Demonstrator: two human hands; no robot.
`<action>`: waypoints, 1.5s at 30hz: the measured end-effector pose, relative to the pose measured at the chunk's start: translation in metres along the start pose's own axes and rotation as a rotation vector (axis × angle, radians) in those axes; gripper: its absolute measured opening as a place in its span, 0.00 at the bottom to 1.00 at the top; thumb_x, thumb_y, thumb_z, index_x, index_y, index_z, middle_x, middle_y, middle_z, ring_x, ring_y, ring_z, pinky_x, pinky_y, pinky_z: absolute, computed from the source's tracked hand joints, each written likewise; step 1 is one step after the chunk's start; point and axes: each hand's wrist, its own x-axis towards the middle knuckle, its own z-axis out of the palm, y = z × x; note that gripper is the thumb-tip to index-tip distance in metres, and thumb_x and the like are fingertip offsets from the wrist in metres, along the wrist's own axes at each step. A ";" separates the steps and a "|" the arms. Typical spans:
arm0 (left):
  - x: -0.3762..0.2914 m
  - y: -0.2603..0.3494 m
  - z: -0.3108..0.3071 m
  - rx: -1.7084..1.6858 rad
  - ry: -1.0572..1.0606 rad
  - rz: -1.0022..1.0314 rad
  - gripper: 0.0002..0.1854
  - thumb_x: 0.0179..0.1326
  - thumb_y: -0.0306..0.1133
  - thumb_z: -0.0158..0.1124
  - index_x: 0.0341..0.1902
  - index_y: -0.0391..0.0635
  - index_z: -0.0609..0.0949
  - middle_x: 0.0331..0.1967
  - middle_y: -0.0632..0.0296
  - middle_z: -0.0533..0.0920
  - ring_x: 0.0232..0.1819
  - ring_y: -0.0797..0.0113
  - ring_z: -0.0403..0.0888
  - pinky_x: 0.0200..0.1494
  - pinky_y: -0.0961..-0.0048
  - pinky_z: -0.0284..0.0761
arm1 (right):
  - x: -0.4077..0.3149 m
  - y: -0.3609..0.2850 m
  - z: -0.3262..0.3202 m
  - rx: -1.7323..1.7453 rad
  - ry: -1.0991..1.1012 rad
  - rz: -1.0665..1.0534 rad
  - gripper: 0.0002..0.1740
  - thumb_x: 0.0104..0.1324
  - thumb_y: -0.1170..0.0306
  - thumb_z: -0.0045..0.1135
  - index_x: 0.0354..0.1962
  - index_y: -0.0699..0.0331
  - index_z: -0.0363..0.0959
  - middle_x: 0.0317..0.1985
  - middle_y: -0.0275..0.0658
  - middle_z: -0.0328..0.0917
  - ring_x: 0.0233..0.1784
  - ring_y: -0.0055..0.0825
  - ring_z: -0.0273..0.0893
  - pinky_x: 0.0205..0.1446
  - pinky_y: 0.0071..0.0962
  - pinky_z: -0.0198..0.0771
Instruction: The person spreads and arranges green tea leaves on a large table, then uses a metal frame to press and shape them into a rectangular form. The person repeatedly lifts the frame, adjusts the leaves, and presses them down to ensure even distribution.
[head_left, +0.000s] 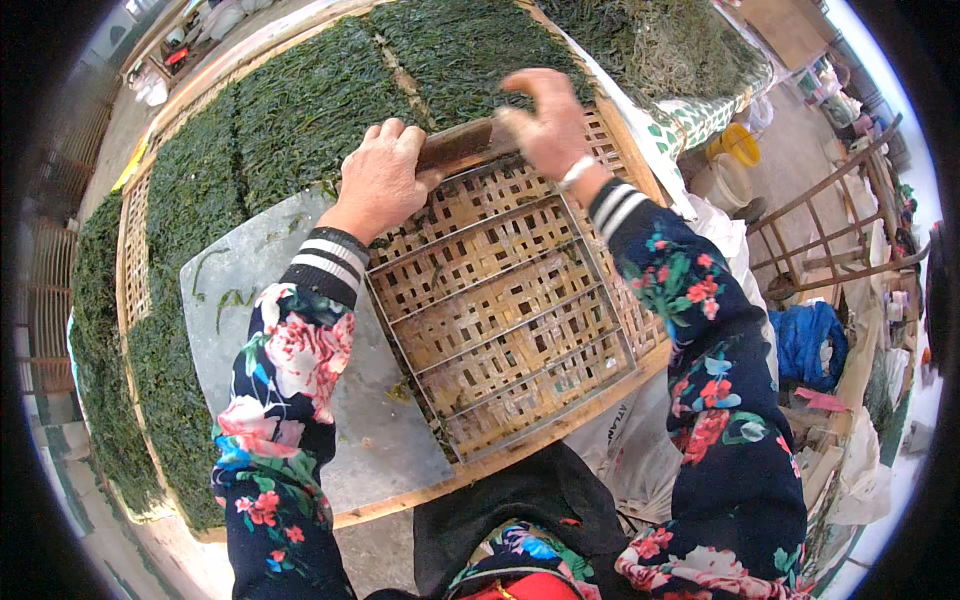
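My left hand (386, 176) is closed around the left part of a brown wooden bar (457, 144). At the bar's other end is my right hand (551, 124), blurred, with thumb and forefinger spread and nothing visible between them. Whether its thumb touches the bar is unclear. Below both hands, a rectangular thin metal frame with crossbars (517, 292) lies on a woven bamboo rack (634, 315) edged in wood. To its left, a grey flat sheet (375, 405) carries a few green strands. Flat slabs of dark green seaweed (315, 112) cover the rack's far and left parts.
More seaweed (660, 45) is spread at the upper right on a patterned cover. A yellow bucket (735, 145) and a white bucket (724, 184) stand on the floor at right. Nearby are a rusty metal rack (832, 225) and a blue bag (808, 345).
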 end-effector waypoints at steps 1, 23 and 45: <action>0.000 0.001 0.001 0.003 0.014 -0.025 0.20 0.53 0.41 0.73 0.46 0.45 0.81 0.44 0.55 0.79 0.52 0.51 0.78 0.53 0.56 0.78 | -0.002 0.012 -0.008 -0.109 0.022 0.101 0.21 0.60 0.61 0.60 0.50 0.61 0.77 0.51 0.46 0.80 0.59 0.45 0.76 0.60 0.39 0.73; 0.006 -0.001 0.012 -0.067 0.102 -0.104 0.13 0.54 0.39 0.73 0.40 0.47 0.83 0.38 0.62 0.80 0.47 0.56 0.79 0.48 0.57 0.77 | -0.043 0.030 -0.038 0.613 -0.089 0.611 0.17 0.75 0.65 0.53 0.54 0.68 0.74 0.32 0.34 0.82 0.27 0.12 0.71 0.28 0.15 0.66; 0.010 -0.004 0.021 0.042 0.022 0.036 0.21 0.55 0.34 0.66 0.52 0.43 0.78 0.47 0.46 0.78 0.52 0.44 0.76 0.48 0.52 0.76 | -0.026 -0.016 -0.040 0.532 -0.128 0.289 0.06 0.67 0.78 0.60 0.41 0.70 0.80 0.32 0.31 0.81 0.34 0.14 0.76 0.40 0.16 0.72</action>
